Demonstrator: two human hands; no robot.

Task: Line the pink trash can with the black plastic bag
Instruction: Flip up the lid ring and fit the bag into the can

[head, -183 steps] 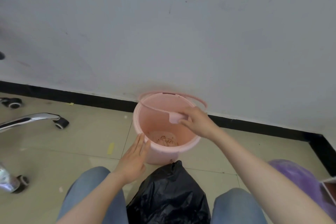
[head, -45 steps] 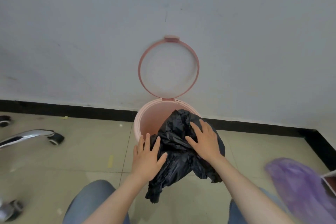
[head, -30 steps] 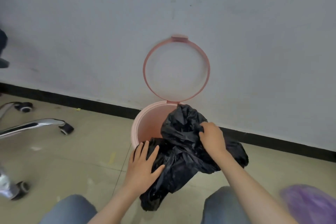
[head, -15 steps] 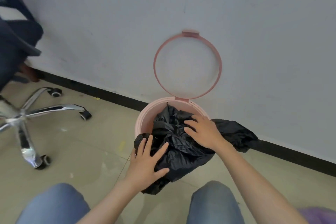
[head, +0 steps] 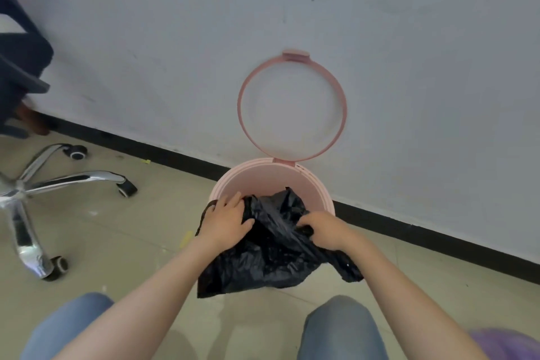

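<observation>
One round pink plastic trash can (head: pixel 317 187), its ring lid (head: pixel 292 107) raised against the wall, carries one crumpled black plastic bag (head: pixel 271 254) over its near rim, gripped by two hands: left hand (head: pixel 225 221) and right hand (head: pixel 323 228) each bunching film.

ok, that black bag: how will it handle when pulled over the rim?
Likely floppy: the black bag crumples and drapes over the pink trash can front with no shape of its own. Probably very light and thin, bunching under the left hand and right hand. Its glossy film may slip, so it probably needs both hands.
</observation>
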